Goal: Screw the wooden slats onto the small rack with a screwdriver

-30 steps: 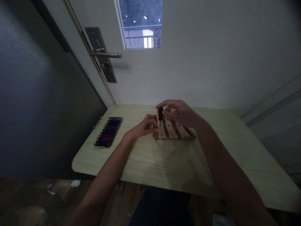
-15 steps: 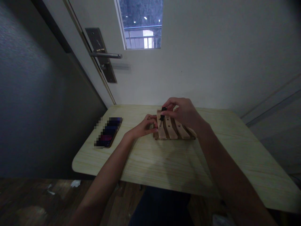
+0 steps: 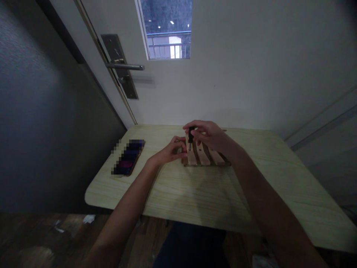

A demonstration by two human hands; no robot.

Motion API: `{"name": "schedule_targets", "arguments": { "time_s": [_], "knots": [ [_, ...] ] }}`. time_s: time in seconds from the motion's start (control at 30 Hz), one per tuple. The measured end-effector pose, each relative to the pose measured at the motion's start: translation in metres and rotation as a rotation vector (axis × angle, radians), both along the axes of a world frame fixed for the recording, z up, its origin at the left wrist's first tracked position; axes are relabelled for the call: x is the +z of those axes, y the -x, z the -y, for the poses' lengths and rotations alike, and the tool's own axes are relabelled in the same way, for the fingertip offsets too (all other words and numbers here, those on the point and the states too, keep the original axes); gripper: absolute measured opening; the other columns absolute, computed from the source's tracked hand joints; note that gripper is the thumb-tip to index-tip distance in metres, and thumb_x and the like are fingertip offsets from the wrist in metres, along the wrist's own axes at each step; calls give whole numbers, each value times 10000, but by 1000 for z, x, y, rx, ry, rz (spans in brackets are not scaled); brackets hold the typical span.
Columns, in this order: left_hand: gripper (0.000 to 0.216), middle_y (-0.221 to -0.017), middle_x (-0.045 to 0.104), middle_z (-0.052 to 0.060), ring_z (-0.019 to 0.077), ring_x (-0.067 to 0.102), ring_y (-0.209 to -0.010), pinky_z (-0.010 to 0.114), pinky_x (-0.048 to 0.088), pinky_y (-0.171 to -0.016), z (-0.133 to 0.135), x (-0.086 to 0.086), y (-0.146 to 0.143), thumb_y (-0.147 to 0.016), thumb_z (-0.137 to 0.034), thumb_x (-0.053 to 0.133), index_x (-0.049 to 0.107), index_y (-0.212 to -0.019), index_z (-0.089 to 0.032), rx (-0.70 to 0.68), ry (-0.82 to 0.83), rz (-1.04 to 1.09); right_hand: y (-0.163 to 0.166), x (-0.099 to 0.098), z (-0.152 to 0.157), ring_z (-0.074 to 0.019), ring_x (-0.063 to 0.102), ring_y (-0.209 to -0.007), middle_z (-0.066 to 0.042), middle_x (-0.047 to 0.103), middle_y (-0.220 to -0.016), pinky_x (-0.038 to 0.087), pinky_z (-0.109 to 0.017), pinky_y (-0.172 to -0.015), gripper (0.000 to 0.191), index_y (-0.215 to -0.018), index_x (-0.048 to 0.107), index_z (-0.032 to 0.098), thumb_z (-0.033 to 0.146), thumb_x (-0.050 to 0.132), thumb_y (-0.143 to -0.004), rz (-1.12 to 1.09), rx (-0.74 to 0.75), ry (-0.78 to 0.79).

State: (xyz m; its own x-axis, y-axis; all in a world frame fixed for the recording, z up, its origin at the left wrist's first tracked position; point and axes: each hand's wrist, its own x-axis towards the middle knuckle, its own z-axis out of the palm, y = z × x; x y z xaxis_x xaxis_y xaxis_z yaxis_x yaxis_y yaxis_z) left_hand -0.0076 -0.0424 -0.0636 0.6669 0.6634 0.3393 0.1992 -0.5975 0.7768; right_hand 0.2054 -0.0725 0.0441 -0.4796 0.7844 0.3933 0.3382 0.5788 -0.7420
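A small wooden slatted rack (image 3: 203, 157) lies on the pale wooden table (image 3: 195, 190). My right hand (image 3: 208, 134) is closed around the black handle of a short screwdriver (image 3: 190, 135), held upright with its tip on the leftmost slat. My left hand (image 3: 170, 150) rests on the table at the rack's left end, fingers curled against the wood and steadying it.
A phone (image 3: 128, 158) lies on the table's left part, near its edge. Behind the table is a white door with a metal lever handle (image 3: 125, 67) and a small window (image 3: 167, 29). A dark wall stands at the left; wooden floor shows below.
My right hand has twisted on the screwdriver handle, rolling away and back again over the leftmost slat. The left hand and the rack have stayed put.
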Motion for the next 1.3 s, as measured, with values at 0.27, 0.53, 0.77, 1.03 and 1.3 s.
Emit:
{"name": "schedule_targets", "arguments": {
  "time_s": [0.27, 0.53, 0.77, 1.03, 1.3],
  "knots": [
    [253, -1229, 464, 107, 268, 412, -1293, 474, 315, -1174, 3, 3, 0, -852, -445, 677, 615, -880, -201, 5, 3, -6, -4, 3, 1, -124, 580, -585, -7, 664, -641, 449, -261, -580, 192, -682, 657, 183, 322, 788, -703, 22, -267, -51],
    [259, -1239, 468, 110, 272, 403, -1293, 492, 313, -1167, 3, 5, 1, -861, -452, 664, 607, -903, -203, 6, 6, -27, 1, 1, 3, -116, 592, -688, -33, 721, -943, 457, -259, -642, 154, -952, 688, 189, 255, 677, -813, 53, -164, -134],
    [246, -1222, 473, 118, 278, 381, -1317, 471, 305, -1170, 2, 2, 1, -856, -428, 678, 610, -890, -195, -7, -6, -9, -7, 4, 1, -142, 663, -745, -64, 746, -957, 509, -261, -669, 240, -1011, 722, 168, 156, 601, -804, 85, -90, -16],
    [232, -1191, 493, 120, 266, 418, -1248, 462, 328, -1137, 3, 4, 0, -861, -394, 676, 614, -884, -171, -6, -5, -11, 2, 3, 6, -124, 584, -593, -2, 646, -654, 439, -246, -552, 240, -710, 612, 179, 339, 790, -707, 65, -242, -18],
    [221, -1210, 491, 111, 266, 388, -1292, 445, 308, -1158, 2, 3, 1, -849, -398, 688, 625, -876, -187, -12, 4, 3, -2, 8, 6, -111, 609, -651, -49, 717, -957, 479, -246, -588, 201, -957, 684, 183, 292, 673, -788, 40, -62, 43]
  ]
}}
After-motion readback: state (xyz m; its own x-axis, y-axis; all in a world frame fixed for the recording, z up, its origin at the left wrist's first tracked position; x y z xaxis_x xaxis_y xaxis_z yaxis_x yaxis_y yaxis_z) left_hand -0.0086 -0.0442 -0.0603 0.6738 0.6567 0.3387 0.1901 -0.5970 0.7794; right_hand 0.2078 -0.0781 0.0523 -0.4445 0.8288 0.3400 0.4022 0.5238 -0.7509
